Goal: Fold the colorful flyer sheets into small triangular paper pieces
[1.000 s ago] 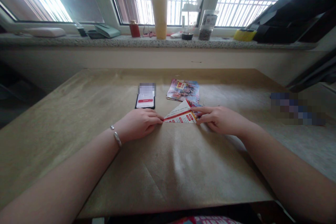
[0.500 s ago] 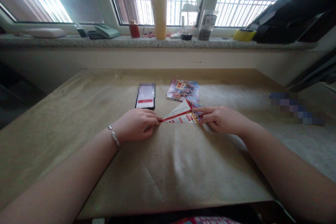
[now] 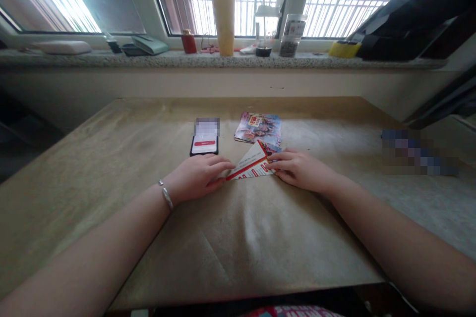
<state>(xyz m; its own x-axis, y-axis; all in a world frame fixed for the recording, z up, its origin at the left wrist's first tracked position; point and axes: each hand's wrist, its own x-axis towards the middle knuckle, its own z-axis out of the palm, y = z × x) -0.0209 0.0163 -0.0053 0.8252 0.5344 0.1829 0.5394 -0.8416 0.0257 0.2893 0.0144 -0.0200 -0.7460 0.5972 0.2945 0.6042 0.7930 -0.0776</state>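
Note:
A printed flyer [image 3: 250,164], folded into a pointed triangle with white, red and yellow print, lies on the table between my hands. Its narrow left tip is held by my left hand [image 3: 203,173], the thumb at the lower edge and the fingers reaching over the upper edge. On the wider right end, my right hand [image 3: 303,169] grips the paper, its fingertips across the printed face and covering part of it. Just behind the folded piece is a stack of colourful flyers [image 3: 258,128]. A phone [image 3: 205,144] with a lit screen lies beyond my left hand.
Brown covering spreads over the table [image 3: 238,237]. A blurred-out long item [image 3: 420,153] lies at the right. Along the stone windowsill [image 3: 156,62] stand a tall cup with a yellow drink [image 3: 223,20], a red bottle [image 3: 189,42], a yellow tape roll [image 3: 344,49] and a black bag [image 3: 401,29].
My right hand has shifted left and farther onto the folded flyer. My left fingers have gone from pinching the tip to reaching over its upper edge. The flyer has turned slightly.

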